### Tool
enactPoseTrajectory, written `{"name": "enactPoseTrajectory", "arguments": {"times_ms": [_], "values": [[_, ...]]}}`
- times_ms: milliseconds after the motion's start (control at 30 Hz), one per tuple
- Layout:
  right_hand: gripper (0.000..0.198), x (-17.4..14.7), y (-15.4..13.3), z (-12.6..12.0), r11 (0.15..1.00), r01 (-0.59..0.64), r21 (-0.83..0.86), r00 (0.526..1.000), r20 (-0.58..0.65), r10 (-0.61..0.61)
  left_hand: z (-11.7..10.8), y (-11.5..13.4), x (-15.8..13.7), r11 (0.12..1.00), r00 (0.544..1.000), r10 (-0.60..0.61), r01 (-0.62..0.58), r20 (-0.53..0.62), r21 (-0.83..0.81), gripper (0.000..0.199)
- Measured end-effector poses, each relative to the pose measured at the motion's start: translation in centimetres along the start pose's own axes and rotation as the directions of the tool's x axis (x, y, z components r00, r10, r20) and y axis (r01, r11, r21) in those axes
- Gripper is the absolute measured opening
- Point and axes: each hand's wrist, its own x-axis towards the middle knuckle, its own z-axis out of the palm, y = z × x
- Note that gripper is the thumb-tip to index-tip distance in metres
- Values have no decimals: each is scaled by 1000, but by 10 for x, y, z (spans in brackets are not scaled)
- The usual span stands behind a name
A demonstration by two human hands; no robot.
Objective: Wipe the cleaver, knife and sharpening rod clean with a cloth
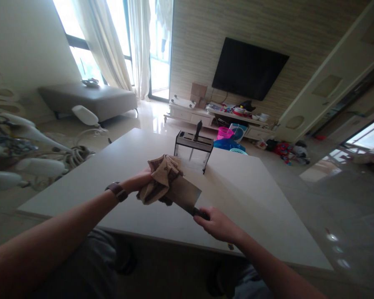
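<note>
My right hand (216,224) grips the dark handle of a cleaver (185,194), its broad blade pointing left and away from me. A brown patterned cloth (160,180) is bunched around the far end of the blade. My left hand (145,180) holds that cloth, and most of its fingers are hidden under the folds. Just beyond the cloth stands a knife block (193,151) with clear sides and a dark top, and one black-handled knife (198,129) sticks up from it.
All this is over a white table (246,195). Past its far edge are a pink basket (225,133) and blue plastic items (229,145). A low cabinet (187,114) stands under a wall television (249,68). To the left are a white lamp (85,115) and a grey bench (90,99).
</note>
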Motion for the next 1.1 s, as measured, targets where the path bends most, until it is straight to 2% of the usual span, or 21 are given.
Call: {"name": "enactPoseTrajectory", "arguments": {"times_ms": [100,333,600,767,967,1100], "values": [[28,2,-1,0,999,9,-31,1000,-12,-10,4,8,1,997,990,-71,69,120,21,46],[22,1,-2,-1,996,-8,-92,1000,-11,7,10,14,-1,998,994,-57,57,90,6,49],[19,2,0,1,996,14,-85,1000,-24,-16,9,14,1,1000,993,-20,19,114,4,53],[19,3,0,1,998,15,-69,1000,-16,-16,11,18,-1,998,992,-68,69,109,-1,53],[17,2,-3,0,998,13,-66,1000,-20,-14,11,16,0,998,992,-69,69,101,3,52],[17,2,-2,0,997,13,-74,1000,-20,-14,8,14,2,999,994,-40,38,99,23,60]]}}
